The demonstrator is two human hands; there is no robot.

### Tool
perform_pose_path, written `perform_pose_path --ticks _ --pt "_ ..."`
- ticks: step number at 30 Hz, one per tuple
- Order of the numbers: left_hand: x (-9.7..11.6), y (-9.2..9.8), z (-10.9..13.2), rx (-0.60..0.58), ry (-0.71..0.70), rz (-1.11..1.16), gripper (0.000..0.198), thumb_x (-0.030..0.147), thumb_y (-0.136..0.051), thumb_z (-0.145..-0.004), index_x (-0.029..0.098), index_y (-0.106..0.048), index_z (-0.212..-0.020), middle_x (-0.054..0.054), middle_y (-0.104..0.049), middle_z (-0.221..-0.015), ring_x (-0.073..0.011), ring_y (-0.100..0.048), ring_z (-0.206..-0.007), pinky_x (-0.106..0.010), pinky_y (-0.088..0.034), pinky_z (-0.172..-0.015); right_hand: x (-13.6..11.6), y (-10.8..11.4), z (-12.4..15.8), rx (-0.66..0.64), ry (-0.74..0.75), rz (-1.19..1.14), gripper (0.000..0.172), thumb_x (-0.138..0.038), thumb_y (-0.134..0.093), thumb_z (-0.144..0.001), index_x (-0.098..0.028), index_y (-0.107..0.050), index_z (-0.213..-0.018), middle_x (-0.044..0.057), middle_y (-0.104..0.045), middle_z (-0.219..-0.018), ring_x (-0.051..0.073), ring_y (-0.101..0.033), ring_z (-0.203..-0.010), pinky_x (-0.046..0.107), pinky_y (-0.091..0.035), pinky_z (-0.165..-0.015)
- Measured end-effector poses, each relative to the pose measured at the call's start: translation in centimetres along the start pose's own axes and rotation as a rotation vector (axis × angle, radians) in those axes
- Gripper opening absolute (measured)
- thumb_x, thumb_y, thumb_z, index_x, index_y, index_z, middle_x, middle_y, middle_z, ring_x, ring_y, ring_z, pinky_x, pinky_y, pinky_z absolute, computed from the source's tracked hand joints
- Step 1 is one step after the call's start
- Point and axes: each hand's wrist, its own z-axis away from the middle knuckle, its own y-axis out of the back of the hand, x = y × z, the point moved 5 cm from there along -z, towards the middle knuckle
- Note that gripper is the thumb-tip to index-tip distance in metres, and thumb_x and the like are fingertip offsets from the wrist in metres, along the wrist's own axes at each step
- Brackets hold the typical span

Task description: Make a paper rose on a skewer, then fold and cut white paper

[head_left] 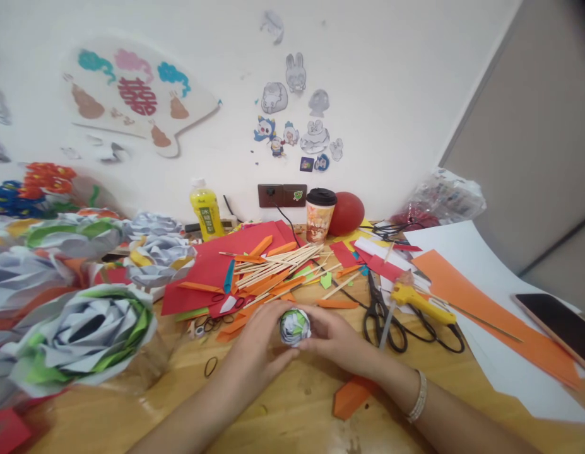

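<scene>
A small, tightly rolled paper flower (295, 326), white with green parts, is between my two hands above the wooden table. My left hand (260, 340) curves around its left side, thumb low. From the right, my right hand (334, 335) grips it with thumb and fingers. The underside of the flower is hidden. Just beyond my hands lie thin wooden sticks (273, 268) and folded orange paper strips (235, 325). An orange folded paper piece (353, 397) lies partly under my right forearm.
Black scissors (380, 315) and a yellow glue gun (422, 304) lie to the right, beside white and orange sheets (491, 309) and a phone (557, 328). Large paper flowers (98, 328) crowd the left. A yellow bottle (207, 211) and paper cup (319, 217) stand behind.
</scene>
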Motion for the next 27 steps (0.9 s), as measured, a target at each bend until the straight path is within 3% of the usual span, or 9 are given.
perform_pose_path --ticks 2,6,13,21,24,27 --pt "0.1 0.6 -0.3 -0.027 0.007 0.023 0.048 0.023 -0.064 -0.069 0.021 -0.045 -0.113 -0.011 -0.055 -0.115 -0.0226 -0.052 -0.106 -0.04 -0.044 -0.087 -0.4 0.3 0.0 0.003 0.006 0.018 0.048 -0.021 -0.065 -0.072 -0.019 -0.05 -0.117 0.007 -0.054 -0.12 0.019 -0.049 -0.11 0.036 -0.034 -0.097" --pt "-0.3 1.5 -0.9 -0.043 0.076 0.096 0.018 0.025 -0.048 -0.081 0.021 -0.058 -0.096 -0.006 -0.064 -0.098 -0.0172 -0.058 -0.092 -0.032 -0.047 -0.081 -0.6 0.1 0.1 -0.066 -0.011 0.024 0.048 -0.02 -0.065 -0.073 -0.021 -0.05 -0.118 0.006 -0.054 -0.119 0.018 -0.05 -0.108 0.034 -0.036 -0.095" --pt "-0.8 1.5 -1.2 -0.07 0.113 0.193 0.014 0.023 -0.05 -0.081 0.019 -0.062 -0.076 -0.002 -0.066 -0.079 -0.0141 -0.059 -0.075 -0.025 -0.046 -0.07 -0.6 -0.3 0.3 -0.13 -0.03 0.145 0.051 -0.023 -0.064 -0.073 -0.022 -0.049 -0.121 0.005 -0.057 -0.111 0.016 -0.054 -0.096 0.031 -0.041 -0.087" --pt "-0.5 1.4 -1.2 -0.07 0.103 0.067 0.019 0.022 -0.048 -0.081 0.018 -0.056 -0.065 -0.001 -0.059 -0.067 -0.0136 -0.055 -0.066 -0.024 -0.044 -0.061 -0.4 -0.3 0.4 -0.15 -0.029 0.208 0.052 -0.024 -0.065 -0.072 -0.023 -0.048 -0.122 0.004 -0.059 -0.105 0.015 -0.055 -0.09 0.029 -0.043 -0.083" --pt "-0.7 1.3 -1.0 -0.017 0.112 0.008 0.015 0.023 -0.05 -0.08 0.018 -0.056 -0.067 0.0 -0.059 -0.066 -0.0129 -0.055 -0.063 -0.023 -0.044 -0.059 -0.5 -0.4 0.3 -0.141 -0.036 0.231 0.051 -0.025 -0.064 -0.073 -0.023 -0.049 -0.121 0.004 -0.059 -0.107 0.016 -0.055 -0.092 0.029 -0.043 -0.084" --pt "-0.6 1.6 -0.4 0.103 0.027 -0.104 0.013 0.024 -0.049 -0.081 0.018 -0.056 -0.072 0.0 -0.059 -0.067 -0.0128 -0.055 -0.064 -0.024 -0.045 -0.06 -0.9 -0.5 0.2 -0.135 -0.02 0.197 0.049 -0.025 -0.063 -0.073 -0.022 -0.05 -0.12 0.004 -0.058 -0.109 0.016 -0.054 -0.096 0.03 -0.041 -0.087"
